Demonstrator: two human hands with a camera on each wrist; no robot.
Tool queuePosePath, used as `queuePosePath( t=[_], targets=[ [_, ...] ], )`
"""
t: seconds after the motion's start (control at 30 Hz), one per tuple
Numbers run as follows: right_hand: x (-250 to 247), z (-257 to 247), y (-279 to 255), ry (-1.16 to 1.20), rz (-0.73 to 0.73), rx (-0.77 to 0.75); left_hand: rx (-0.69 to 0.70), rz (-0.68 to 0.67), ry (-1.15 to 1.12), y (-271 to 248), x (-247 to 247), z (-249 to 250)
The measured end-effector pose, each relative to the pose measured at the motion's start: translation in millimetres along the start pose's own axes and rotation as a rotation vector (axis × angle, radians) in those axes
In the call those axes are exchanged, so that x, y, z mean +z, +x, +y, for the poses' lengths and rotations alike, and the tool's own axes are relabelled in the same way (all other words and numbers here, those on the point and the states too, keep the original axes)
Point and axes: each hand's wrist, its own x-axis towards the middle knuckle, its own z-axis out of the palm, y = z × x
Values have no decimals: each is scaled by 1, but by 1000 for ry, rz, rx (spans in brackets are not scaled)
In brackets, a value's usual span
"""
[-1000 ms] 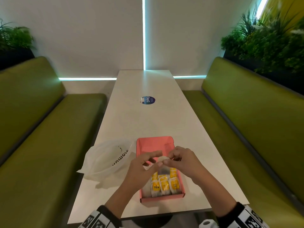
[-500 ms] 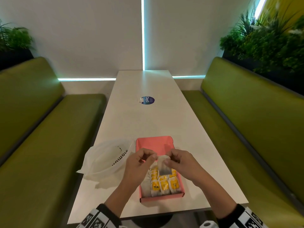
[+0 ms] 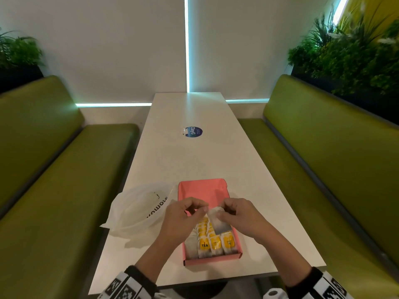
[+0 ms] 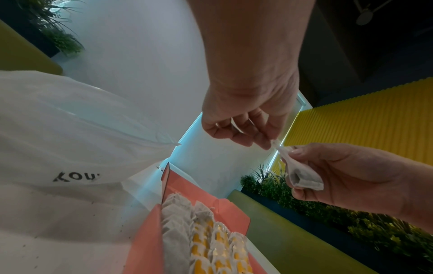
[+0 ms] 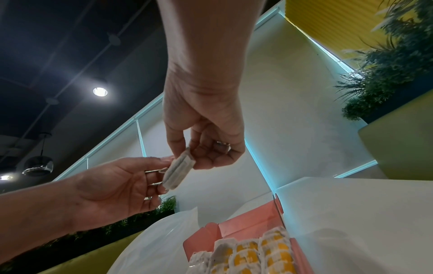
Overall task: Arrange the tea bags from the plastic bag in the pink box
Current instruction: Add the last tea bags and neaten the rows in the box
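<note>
The pink box [image 3: 201,187] lies open on the white table, its near half filled with rows of tea bags [image 3: 213,242] bearing yellow tags. Both hands hover over the box's middle with one white tea bag [image 3: 220,224] between them. My right hand [image 3: 219,213] pinches the bag's upper part; my left hand [image 3: 201,210] pinches its top corner. In the left wrist view the left hand [image 4: 264,142] nips the corner of the tea bag [image 4: 302,176]. In the right wrist view the right hand [image 5: 187,153] grips the tea bag [image 5: 178,170]. The plastic bag [image 3: 140,208] lies crumpled left of the box.
The white table [image 3: 194,160] runs away from me between two green benches [image 3: 64,180], with a round blue sticker [image 3: 193,132] at its middle. The box's far half [image 3: 205,195] shows bare pink floor. Plants stand behind both benches.
A second ago the left fingers were stretched toward a blurred tea bag low over the box. Now they are curled on its corner and the bag hangs still between both hands.
</note>
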Motion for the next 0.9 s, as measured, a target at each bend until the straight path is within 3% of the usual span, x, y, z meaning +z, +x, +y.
queuePosePath(
  t=[0.17, 0.3, 0.47, 0.57, 0.73, 0.9],
  targets=[
    [0, -1, 1, 41, 73, 51, 3, -144, -28, -1, -3, 0],
    [-2, 4, 3, 243, 132, 92, -2, -313, 14, -3, -5, -4],
    [2, 1, 1, 564, 100, 110, 4, -282, -22, -1, -4, -10],
    [6, -3, 2, 699, 171, 119, 87, -307, 9, -3, 0, -10],
    [14, -6, 5, 690, 287, 108, 102, -307, -71, -5, 3, -8],
    [19, -6, 5, 634, 357, 96, 120, -395, -95, -8, 5, -5]
  ],
)
